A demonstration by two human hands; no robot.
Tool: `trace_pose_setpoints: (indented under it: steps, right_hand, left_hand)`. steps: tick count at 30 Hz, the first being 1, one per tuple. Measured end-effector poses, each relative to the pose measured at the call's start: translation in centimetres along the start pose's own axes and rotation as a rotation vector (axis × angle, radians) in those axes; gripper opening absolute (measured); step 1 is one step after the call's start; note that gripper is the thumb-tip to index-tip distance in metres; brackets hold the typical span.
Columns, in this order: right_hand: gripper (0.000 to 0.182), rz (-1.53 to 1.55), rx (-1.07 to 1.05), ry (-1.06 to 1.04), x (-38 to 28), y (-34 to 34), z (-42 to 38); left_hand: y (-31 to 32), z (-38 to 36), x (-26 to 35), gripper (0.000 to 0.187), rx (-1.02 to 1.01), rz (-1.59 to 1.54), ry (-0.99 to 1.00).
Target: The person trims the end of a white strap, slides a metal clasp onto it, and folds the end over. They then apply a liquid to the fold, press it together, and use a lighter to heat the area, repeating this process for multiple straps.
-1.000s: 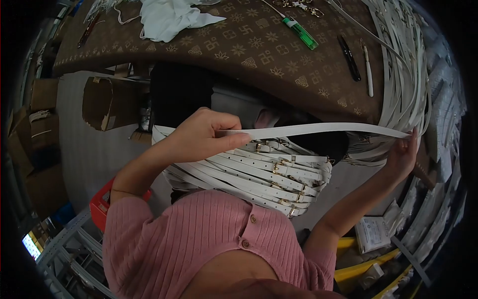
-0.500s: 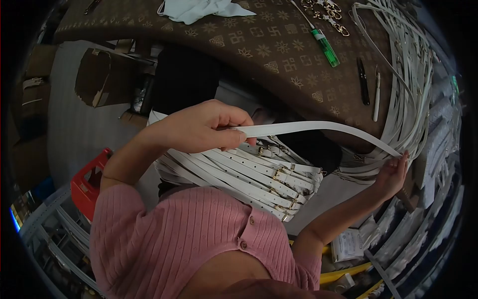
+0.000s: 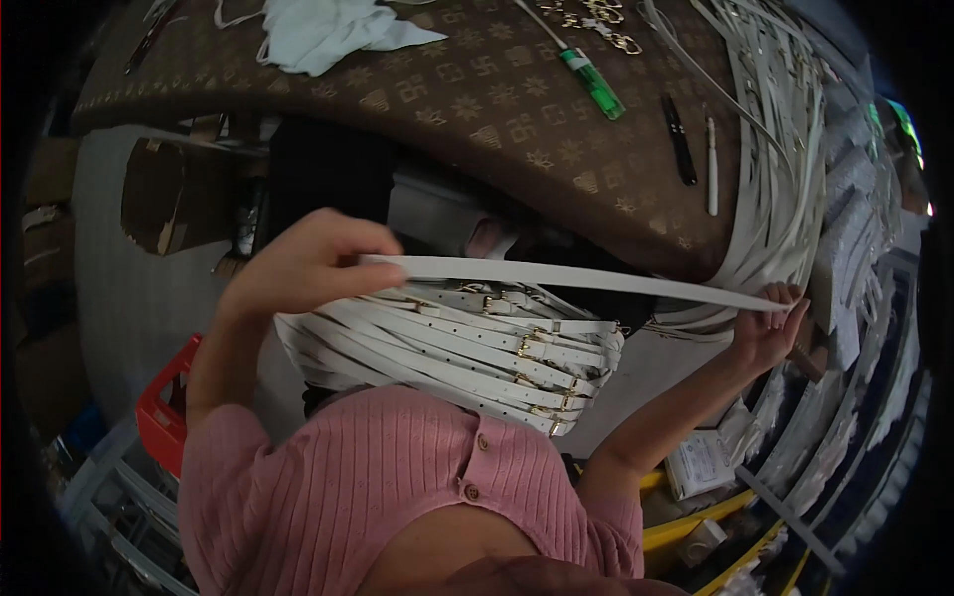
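A long white strap point(image 3: 556, 273) stretches almost straight across in front of my body. My left hand point(image 3: 323, 263) is closed on one end, the thumb and fingers pinching it. At the other end my right hand point(image 3: 770, 326) pinches the strap between thumb and fingers, close to the table's right corner. Beneath the strap, a bundle of white belts point(image 3: 447, 348) with gold buckles point(image 3: 532, 346) and punched holes lies across my lap. The belts do not appear to be gripped by either hand.
On the patterned brown tablecloth point(image 3: 447, 104) lie a white cloth point(image 3: 328, 35), a green-handled screwdriver point(image 3: 593, 87), a black tool point(image 3: 680, 141), a white pen-like tool point(image 3: 712, 167) and gold clasps point(image 3: 601, 15). Pale straps point(image 3: 775, 149) hang over the right edge. A red stool point(image 3: 159, 417) stands left.
My left hand has moved left along with its end of the strap, pulling the earlier arched strap nearly straight. My right hand stays on its end. The whole view has shifted slightly.
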State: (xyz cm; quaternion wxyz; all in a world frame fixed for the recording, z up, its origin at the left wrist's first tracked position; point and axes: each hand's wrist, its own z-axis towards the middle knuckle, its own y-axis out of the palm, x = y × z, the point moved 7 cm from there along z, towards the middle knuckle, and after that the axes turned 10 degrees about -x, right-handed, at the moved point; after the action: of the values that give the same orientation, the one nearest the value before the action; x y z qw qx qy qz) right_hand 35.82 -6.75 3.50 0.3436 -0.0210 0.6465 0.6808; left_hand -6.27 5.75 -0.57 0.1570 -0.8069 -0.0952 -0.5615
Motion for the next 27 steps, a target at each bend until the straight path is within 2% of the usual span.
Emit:
trace_pose_setpoints:
  steps: [1,3,5,7,8,9,10,12,14,16,18,20,21,22,23,24,25,27]
  right_hand:
    - [0.012,-0.037,-0.059,0.004,0.4,0.7,0.0]
    - [0.012,0.132,-0.090,-0.015,1.6,2.1,0.2]
    - [0.012,0.165,-0.146,-0.084,0.9,2.4,0.4]
    - [0.015,0.044,-0.204,-0.160,-0.1,2.6,0.5]
    - [0.017,-0.064,-0.117,-0.177,0.2,2.1,0.2]
    - [0.019,-0.159,-0.082,-0.116,1.6,2.3,-0.1]
    - [0.021,-0.251,-0.044,-0.054,3.4,2.5,-0.4]
    - [0.023,-0.317,-0.029,-0.017,6.9,3.2,-1.4]
    - [0.023,-0.340,-0.080,0.115,11.3,5.1,-3.3]
    - [0.024,-0.409,-0.040,0.347,15.6,6.4,-5.6]
    - [0.024,-0.385,-0.127,0.539,19.6,7.2,-7.8]
    - [0.024,-0.452,-0.275,0.638,22.0,8.1,-9.4]
    - [0.026,-0.469,-0.338,0.755,23.0,7.8,-10.3]
    - [0.026,-0.470,-0.330,0.730,22.6,8.0,-10.2]
    - [0.026,-0.519,-0.378,0.866,22.8,8.1,-10.8]
    - [0.027,-0.568,-0.425,1.002,23.0,8.1,-11.3]
    - [0.026,-0.527,-0.443,0.930,23.1,7.5,-11.3]
    - [0.025,-0.640,-0.505,0.958,21.1,5.7,-10.8]
  left_hand:
    - [-1.1,-1.2,-0.3,0.016,0.016,0.033,0.026]
    - [-3.7,-4.3,-2.7,0.014,0.041,0.025,-0.106]
    - [-6.6,-8.2,-5.8,0.014,0.200,-0.021,-0.282]
    - [-9.6,-13.7,-11.1,0.015,0.244,-0.006,-0.464]
    - [-10.3,-16.2,-13.5,0.015,0.288,0.050,-0.559]
    - [-10.9,-17.9,-14.8,0.016,0.336,0.108,-0.652]
    - [-10.9,-17.5,-14.0,0.016,0.324,0.139,-0.632]
    - [-10.9,-17.2,-12.4,0.019,0.221,0.667,-0.897]
    - [-10.5,-12.4,-7.5,0.022,0.391,0.847,-0.690]
    - [-7.4,-4.9,0.2,0.021,0.503,0.393,-0.104]
    - [-3.0,1.4,4.9,0.025,0.180,0.075,0.170]
    - [1.6,7.3,7.1,0.035,-0.087,-0.163,0.210]
    - [3.5,10.2,7.4,0.039,-0.156,-0.180,0.188]
    - [5.4,12.4,7.9,0.044,-0.227,-0.200,0.165]
    - [6.7,13.7,8.9,0.044,-0.246,-0.186,0.170]
    - [8.7,14.9,9.1,0.045,-0.355,-0.252,0.050]
    - [10.1,15.5,9.0,0.045,-0.463,-0.311,-0.078]
    - [10.9,15.7,9.5,0.038,-0.559,-0.213,-0.027]
